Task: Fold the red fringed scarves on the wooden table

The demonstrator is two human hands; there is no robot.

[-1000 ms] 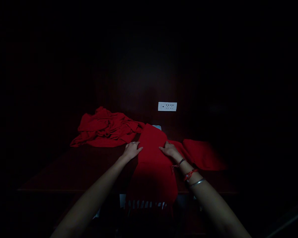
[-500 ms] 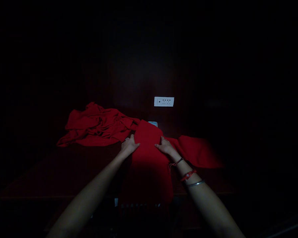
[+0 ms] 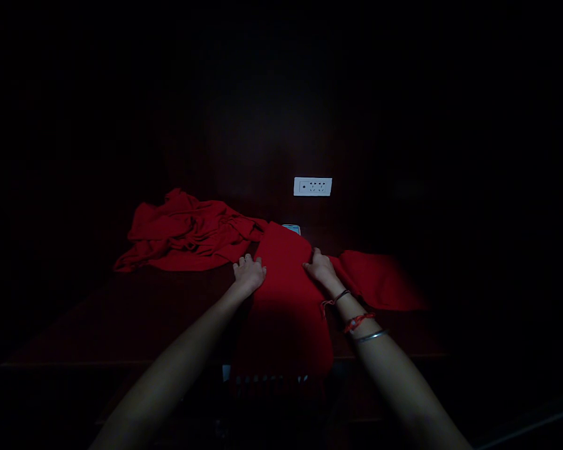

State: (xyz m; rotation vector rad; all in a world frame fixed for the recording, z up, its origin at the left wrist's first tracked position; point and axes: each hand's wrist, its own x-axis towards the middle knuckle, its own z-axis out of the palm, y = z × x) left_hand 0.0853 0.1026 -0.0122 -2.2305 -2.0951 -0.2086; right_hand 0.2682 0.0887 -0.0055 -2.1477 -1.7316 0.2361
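Since half a second ago, the left hand (image 3: 249, 275) and the right hand (image 3: 321, 269) have eased slightly farther apart. On the dark tabletop (image 3: 136, 325), a fringed red scarf (image 3: 286, 269) lies mid-view, its tasselled end overhanging at six o'clock, with a crumpled red heap of cloth (image 3: 187, 234) at ten and a folded red cloth (image 3: 380, 278) at three. Each grip is loosely open, resting at the scarf's ten and two o'clock edges without clasping it, and a white socket plate (image 3: 312, 187) sits toward twelve.
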